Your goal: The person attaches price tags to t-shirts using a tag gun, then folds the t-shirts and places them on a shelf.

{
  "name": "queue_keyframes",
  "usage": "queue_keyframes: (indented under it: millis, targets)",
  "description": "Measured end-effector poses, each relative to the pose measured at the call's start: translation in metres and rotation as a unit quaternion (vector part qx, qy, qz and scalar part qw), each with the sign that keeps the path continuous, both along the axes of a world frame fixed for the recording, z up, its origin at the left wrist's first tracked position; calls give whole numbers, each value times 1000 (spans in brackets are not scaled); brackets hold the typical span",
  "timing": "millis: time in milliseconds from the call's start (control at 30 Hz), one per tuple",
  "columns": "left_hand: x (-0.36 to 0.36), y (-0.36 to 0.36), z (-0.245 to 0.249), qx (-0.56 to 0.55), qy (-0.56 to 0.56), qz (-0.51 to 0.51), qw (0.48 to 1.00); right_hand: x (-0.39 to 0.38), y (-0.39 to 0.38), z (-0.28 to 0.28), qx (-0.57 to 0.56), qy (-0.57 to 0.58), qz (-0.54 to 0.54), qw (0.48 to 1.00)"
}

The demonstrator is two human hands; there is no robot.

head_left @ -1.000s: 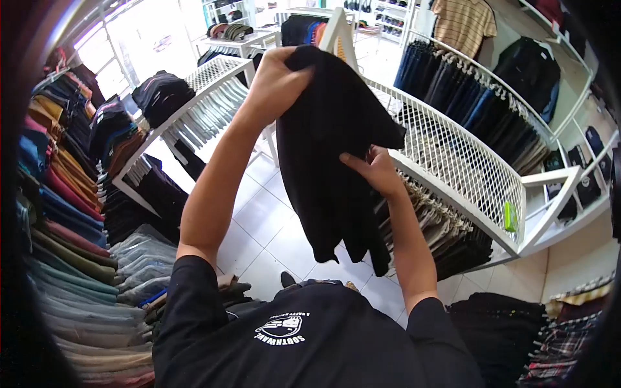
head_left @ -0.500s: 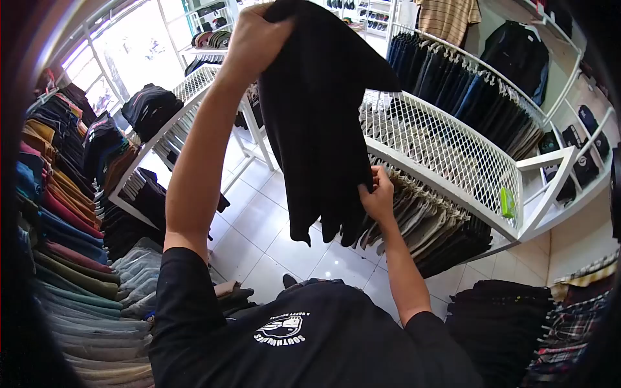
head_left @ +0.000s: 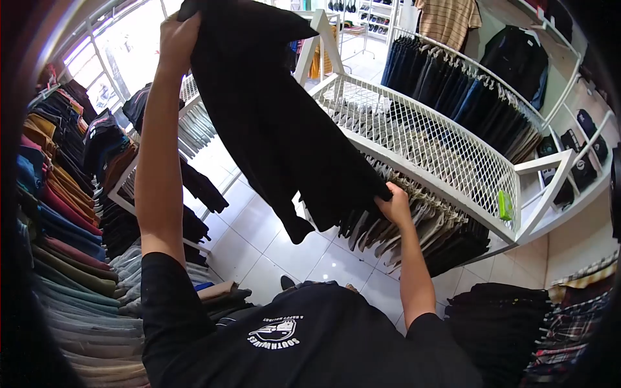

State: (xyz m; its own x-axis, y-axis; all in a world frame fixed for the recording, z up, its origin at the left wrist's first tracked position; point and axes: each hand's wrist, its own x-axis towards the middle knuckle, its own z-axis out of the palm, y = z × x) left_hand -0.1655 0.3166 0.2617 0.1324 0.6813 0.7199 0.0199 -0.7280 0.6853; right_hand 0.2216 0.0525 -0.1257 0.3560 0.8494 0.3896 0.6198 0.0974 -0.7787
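A black shirt [head_left: 265, 110] hangs stretched out in front of me, slanting from upper left to lower right. High at the upper left, my left hand [head_left: 178, 42] is closed on its top end. My right hand [head_left: 396, 205] pinches the shirt's lower right edge between thumb and fingers. What looks like a short sleeve juts out to the right at the top. The loose lower edge dangles in folds above the tiled floor.
A white mesh-topped rack [head_left: 420, 132] stands ahead right, trousers [head_left: 401, 226] hanging under it and a green packet [head_left: 505, 205] on top. Dark jeans [head_left: 446, 84] hang behind. Folded clothes [head_left: 65, 239] line the left; black clothing [head_left: 498, 317] is stacked lower right.
My left hand has moved left and slightly down with the shirt's top. My right hand has shifted slightly right and down, so the shirt now stretches diagonally.
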Motion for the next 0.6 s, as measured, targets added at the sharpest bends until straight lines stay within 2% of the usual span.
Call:
queue_keyframes:
  millis: [67, 133, 167, 267, 333, 433, 500, 600]
  targets:
    - [-9, 1, -8, -2, -12, -5, 1000, 13, 2, 5, -8, -33, 13, 999]
    - [-14, 0, -14, 47, -27, 39, 998, 18, 1, 27, -116, -11, 11, 993]
    - [-19, 4, -19, 48, -27, 42, 998, 17, -4, 39, -108, -28, 5, 994]
    - [-34, 17, -29, -6, -71, 9, 997, 40, -4, 43, -147, 31, 27, 988]
    - [-39, 19, -36, -20, -102, 17, 994, 47, -10, 45, -105, 122, 55, 985]
    - [-45, 22, -45, -53, -110, 28, 992, 74, -15, 42, -115, 111, 77, 984]
    - [-45, 26, -50, -78, -121, 32, 989, 82, -23, 51, -152, 144, 100, 973]
    - [-44, 27, -56, -106, -125, 15, 986, 85, -40, 88, -178, 122, 54, 975]
